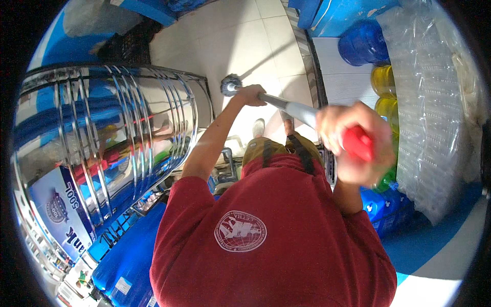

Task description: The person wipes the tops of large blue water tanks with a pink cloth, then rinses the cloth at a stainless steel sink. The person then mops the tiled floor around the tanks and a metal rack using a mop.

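A mop slants across the view, its small grey, stringy head [231, 84] low over the tiled floor; I cannot tell whether it touches the tiles. My left hand [250, 95] is wrapped round the lower part of the grey mop handle [300, 112], close to the head. Near the upper end, my right hand [353, 140] grips the handle, slightly blurred. A red end piece [359, 143] sticks out of that fist toward me. Part of the shaft is hidden behind my fingers.
To the left lies a large shiny ribbed metal tank [123, 133], beside a blue container [128, 256]. On the right stand blue [362, 43] and yellow [383, 81] water jugs, and a tall plastic-wrapped stack of clear bottles [429, 102]. My feet stand on pale floor tiles [245, 36].
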### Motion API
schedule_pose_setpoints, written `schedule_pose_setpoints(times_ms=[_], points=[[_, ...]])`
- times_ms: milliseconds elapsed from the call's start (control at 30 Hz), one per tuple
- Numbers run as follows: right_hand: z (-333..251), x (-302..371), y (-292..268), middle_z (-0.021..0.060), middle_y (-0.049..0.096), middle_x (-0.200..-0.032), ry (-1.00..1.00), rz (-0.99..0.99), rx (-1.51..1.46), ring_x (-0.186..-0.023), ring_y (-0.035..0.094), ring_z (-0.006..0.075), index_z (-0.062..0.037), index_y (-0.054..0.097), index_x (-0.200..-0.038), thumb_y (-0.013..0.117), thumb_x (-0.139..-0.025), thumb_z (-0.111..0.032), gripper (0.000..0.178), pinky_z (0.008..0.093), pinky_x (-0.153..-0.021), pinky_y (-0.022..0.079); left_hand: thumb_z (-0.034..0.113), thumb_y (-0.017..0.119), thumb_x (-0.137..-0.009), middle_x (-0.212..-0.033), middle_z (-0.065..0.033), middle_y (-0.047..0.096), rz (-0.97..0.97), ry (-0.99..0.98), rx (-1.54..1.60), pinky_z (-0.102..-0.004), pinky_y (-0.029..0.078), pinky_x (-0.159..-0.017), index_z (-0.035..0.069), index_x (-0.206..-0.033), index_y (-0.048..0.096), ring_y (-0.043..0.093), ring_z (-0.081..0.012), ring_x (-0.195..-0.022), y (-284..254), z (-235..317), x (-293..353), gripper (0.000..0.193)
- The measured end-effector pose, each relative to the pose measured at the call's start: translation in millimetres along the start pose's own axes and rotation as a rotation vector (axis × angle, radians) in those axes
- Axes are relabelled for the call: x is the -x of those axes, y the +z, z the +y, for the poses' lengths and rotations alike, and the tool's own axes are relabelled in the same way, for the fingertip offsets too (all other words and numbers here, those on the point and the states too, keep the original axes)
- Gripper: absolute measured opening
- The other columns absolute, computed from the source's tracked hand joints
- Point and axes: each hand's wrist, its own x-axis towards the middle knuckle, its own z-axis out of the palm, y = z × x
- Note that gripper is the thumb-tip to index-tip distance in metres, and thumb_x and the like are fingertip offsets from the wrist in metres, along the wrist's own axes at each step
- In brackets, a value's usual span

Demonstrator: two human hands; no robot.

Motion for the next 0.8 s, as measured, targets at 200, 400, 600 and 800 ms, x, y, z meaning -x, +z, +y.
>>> schedule_pose_setpoints(times_ms=[200,400,600,800], points=[[-55.5,45.6,64.1,0.0071,0.051,-0.054,-0.204,0.011,0.032,-0.045,0.052,0.0249,-0.0011,0.058,-0.065,0.051,-0.091,-0.034,0.042,0.0354,-0.048,0.044,0.024,0.08,-0.073,-0.1,-0.0121,0.065,0.329,0.45,0.377,-0.0387,0.05,-0.082,0.007,-0.102,0.066,0.064,-0.0297,-0.095,46.9,60.0,-8.4,0.037],[-37.7,75.5,123.8,0.0049,0.048,-0.052,-0.152,0.008,0.352,-0.046,0.053,0.0228,-0.0032,0.056,-0.06,0.043,-0.097,-0.049,0.06,0.0326,-0.047,0.041,0.023,0.074,-0.071,-0.085,-0.0123,0.062,0.391,0.459,0.537,-0.0441,0.05,-0.074,0.01,-0.084,0.061,0.064,-0.0342,-0.088,75.8,93.7,-35.8,0.023],[-9.0,96.7,141.4,0.0033,0.047,-0.052,-0.204,-0.153,0.388,-0.046,0.051,0.021,-0.0039,0.056,-0.061,0.043,-0.096,-0.059,0.067,0.0313,-0.048,0.041,0.025,0.078,-0.08,-0.077,-0.0101,0.058,0.365,0.414,0.552,-0.0407,0.046,-0.068,0.007,-0.08,0.055,0.059,-0.0289,-0.075,105.5,100.8,-40.9,0.029],[-35.1,112.6,82.9,0.0007,0.045,-0.046,-0.376,-0.087,0.139,-0.036,0.045,0.0172,-0.0065,0.049,-0.059,0.037,-0.094,-0.07,0.073,0.0333,-0.039,0.04,0.029,0.072,-0.073,-0.101,-0.0155,0.069,0.267,0.318,0.456,-0.0471,0.054,-0.082,0.009,-0.092,0.069,0.066,-0.0354,-0.1,91.9,134.2,-9.1,0.027]])
